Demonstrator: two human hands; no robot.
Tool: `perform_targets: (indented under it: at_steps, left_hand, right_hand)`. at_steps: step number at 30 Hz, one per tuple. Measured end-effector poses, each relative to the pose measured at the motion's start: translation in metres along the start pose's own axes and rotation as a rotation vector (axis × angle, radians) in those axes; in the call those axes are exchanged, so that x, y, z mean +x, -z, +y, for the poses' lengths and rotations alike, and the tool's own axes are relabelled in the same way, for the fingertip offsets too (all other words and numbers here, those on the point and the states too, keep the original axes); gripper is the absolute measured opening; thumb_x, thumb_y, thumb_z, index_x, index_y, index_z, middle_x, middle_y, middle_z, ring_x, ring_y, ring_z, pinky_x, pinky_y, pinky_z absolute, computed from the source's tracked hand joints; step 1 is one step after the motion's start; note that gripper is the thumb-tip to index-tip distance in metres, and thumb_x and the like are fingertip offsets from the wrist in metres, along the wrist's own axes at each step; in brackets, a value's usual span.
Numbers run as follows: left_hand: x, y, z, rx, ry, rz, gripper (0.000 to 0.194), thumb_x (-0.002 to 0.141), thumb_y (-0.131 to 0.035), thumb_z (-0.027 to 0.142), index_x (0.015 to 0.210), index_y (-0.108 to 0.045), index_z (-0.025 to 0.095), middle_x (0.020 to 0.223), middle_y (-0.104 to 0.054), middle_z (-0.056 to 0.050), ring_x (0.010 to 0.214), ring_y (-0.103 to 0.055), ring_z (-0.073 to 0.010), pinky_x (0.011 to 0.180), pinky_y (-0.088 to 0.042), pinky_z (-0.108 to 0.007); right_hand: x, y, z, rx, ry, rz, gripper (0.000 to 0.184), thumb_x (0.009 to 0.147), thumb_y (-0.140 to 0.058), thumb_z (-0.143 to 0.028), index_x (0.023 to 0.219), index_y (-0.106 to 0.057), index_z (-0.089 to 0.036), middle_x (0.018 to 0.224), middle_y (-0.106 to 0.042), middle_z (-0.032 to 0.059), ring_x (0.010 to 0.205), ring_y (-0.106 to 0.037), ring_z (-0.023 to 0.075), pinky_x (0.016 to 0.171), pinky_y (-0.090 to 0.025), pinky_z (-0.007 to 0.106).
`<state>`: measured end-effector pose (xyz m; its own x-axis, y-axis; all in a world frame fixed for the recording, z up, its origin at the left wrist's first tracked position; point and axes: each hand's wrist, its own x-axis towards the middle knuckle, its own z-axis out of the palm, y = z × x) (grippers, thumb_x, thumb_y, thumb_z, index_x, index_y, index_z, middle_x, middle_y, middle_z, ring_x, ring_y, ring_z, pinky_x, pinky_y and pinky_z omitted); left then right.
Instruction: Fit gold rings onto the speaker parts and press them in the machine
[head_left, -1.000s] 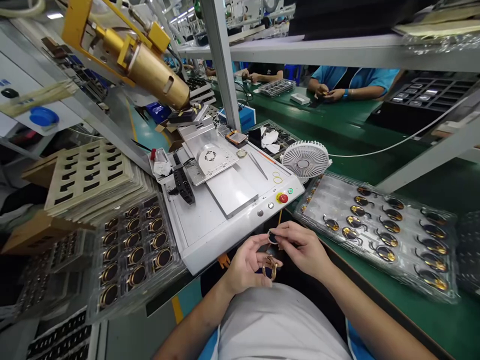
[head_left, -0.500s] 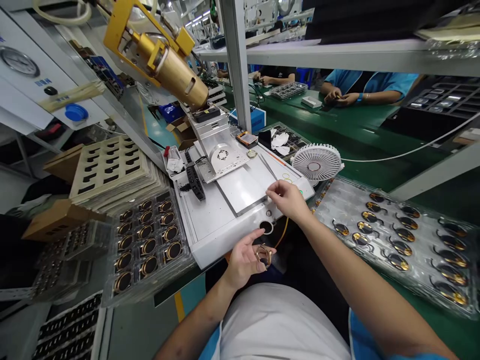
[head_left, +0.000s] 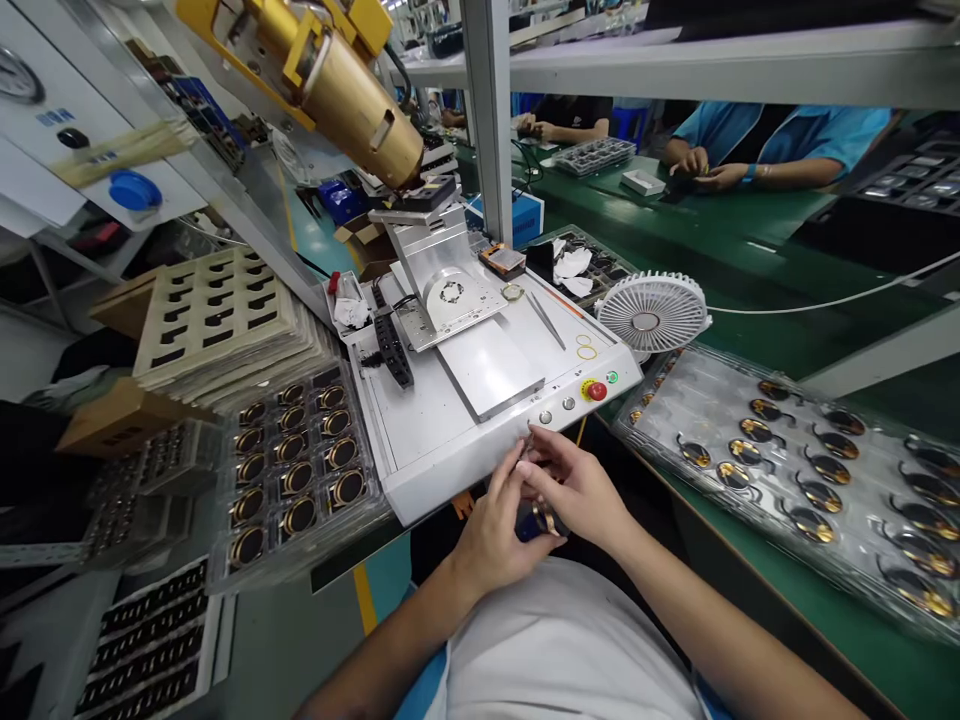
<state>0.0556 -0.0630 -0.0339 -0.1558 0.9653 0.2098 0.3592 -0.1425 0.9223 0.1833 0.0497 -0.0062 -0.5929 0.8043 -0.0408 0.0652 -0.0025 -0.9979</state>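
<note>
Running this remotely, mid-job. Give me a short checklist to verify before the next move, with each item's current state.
Gold-rimmed dark part secure in left hand: cannot tell, fingers partly hide it.
Right hand pinching a small piece: ok, though what the piece is cannot be told.
Both hands off the machine's metal plate: ok.
Parts seated in the right-side plastic tray: ok.
Red emergency-stop button unpressed: cannot tell.

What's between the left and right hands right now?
Head view: a gold-rimmed dark piece sits low between the left hand and right hand; their fingertips meet on something too small to identify.
</note>
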Motion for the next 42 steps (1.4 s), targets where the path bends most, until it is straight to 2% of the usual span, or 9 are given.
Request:
perform_targets:
  at_steps: [2, 6, 9, 14, 22, 26, 31, 36, 42]
  left_hand:
    - [0.004, -0.004, 0.001, 0.082, -0.023, -0.059, 0.1, 0.073, -0.088, 0.023, 0.16, -0.038, 0.024, 0.166, -0.038, -0.019, 0.147, -0.046, -0.0435, 0.118, -0.048, -0.057]
    - [0.007, -0.003, 0.005, -0.051, -0.023, -0.096, 0.094, 0.069, -0.093, 0.027, 0.152, -0.047, 0.026, 0.172, -0.022, -0.022, 0.116, -0.073, -0.0365, 0.099, -0.063, -0.05]
    - [0.009, 0.002, 0.005, -0.239, -0.018, -0.067, 0.09, 0.063, -0.097, 0.025, 0.142, -0.053, 0.025, 0.174, -0.011, -0.024, 0.103, -0.078, -0.0307, 0.093, -0.065, -0.046]
    - [0.012, 0.008, 0.003, -0.145, -0.083, -0.177, 0.088, 0.065, -0.096, 0.026, 0.143, -0.054, 0.024, 0.17, -0.024, -0.025, 0.104, -0.078, -0.0317, 0.096, -0.064, -0.047]
    - [0.013, 0.012, 0.001, 0.169, -0.178, -0.231, 0.067, 0.079, -0.084, 0.022, 0.14, -0.058, 0.025, 0.158, -0.051, -0.019, 0.141, -0.056, -0.0378, 0.112, -0.053, -0.052]
    - [0.015, 0.01, -0.001, -0.167, -0.092, -0.141, 0.079, 0.068, -0.093, 0.022, 0.139, -0.057, 0.024, 0.16, -0.047, -0.022, 0.124, -0.07, -0.035, 0.105, -0.057, -0.049]
    - [0.021, 0.003, -0.007, -0.716, 0.066, 0.041, 0.054, 0.071, -0.093, 0.035, 0.118, -0.069, 0.023, 0.119, -0.077, -0.011, 0.105, -0.076, -0.0255, 0.094, -0.06, -0.041]
    - [0.021, -0.003, -0.014, -0.788, 0.131, 0.095, 0.062, 0.061, -0.099, 0.039, 0.116, -0.074, 0.026, 0.119, -0.079, -0.009, 0.105, -0.076, -0.026, 0.094, -0.061, -0.041]
    - [0.016, -0.002, -0.019, -0.77, 0.117, 0.08, 0.063, 0.057, -0.101, 0.03, 0.115, -0.077, 0.03, 0.119, -0.081, -0.006, 0.107, -0.078, -0.0273, 0.089, -0.065, -0.04]
  right_hand:
    - [0.0, -0.003, 0.002, 0.127, -0.033, 0.061, 0.06, 0.083, -0.078, -0.054, 0.13, -0.065, -0.018, 0.107, -0.076, 0.0118, 0.095, -0.072, 0.0283, 0.078, -0.06, 0.038]
    - [0.006, 0.011, -0.004, 0.293, -0.071, 0.067, 0.045, 0.081, -0.081, -0.056, 0.106, -0.077, -0.019, 0.083, -0.076, 0.0067, 0.074, -0.07, 0.0229, 0.07, -0.059, 0.035]
    - [0.004, 0.023, -0.009, 0.328, -0.102, -0.01, 0.039, 0.081, -0.083, -0.055, 0.092, -0.077, -0.018, 0.07, -0.072, 0.0037, 0.062, -0.065, 0.0182, 0.062, -0.057, 0.031]
    - [-0.001, 0.03, -0.009, 0.271, -0.151, -0.013, 0.04, 0.076, -0.087, -0.055, 0.087, -0.077, -0.018, 0.069, -0.072, 0.0041, 0.06, -0.068, 0.0194, 0.062, -0.061, 0.033]
    - [-0.003, 0.035, -0.001, 0.348, -0.181, -0.064, 0.043, 0.068, -0.094, -0.051, 0.089, -0.08, -0.016, 0.075, -0.075, 0.0047, 0.066, -0.071, 0.0198, 0.066, -0.064, 0.033]
    - [-0.005, 0.034, -0.005, 0.411, -0.204, 0.011, 0.043, 0.069, -0.093, -0.052, 0.082, -0.075, -0.016, 0.061, -0.068, 0.0012, 0.052, -0.062, 0.0146, 0.054, -0.057, 0.027]
    - [-0.013, 0.033, -0.014, 0.528, -0.296, -0.028, 0.043, 0.061, -0.099, -0.044, 0.071, -0.067, -0.017, 0.062, -0.062, -0.0019, 0.053, -0.054, 0.0106, 0.05, -0.048, 0.022]
    - [-0.021, 0.021, -0.021, 0.599, -0.417, -0.092, 0.044, 0.056, -0.099, -0.04, 0.064, -0.063, -0.017, 0.07, -0.066, 0.0011, 0.062, -0.059, 0.0131, 0.061, -0.053, 0.026]
    - [-0.026, 0.007, -0.024, 0.477, -0.299, 0.009, 0.04, 0.06, -0.092, -0.03, 0.072, -0.056, -0.02, 0.066, -0.062, -0.0021, 0.059, -0.054, 0.0124, 0.055, -0.043, 0.023]
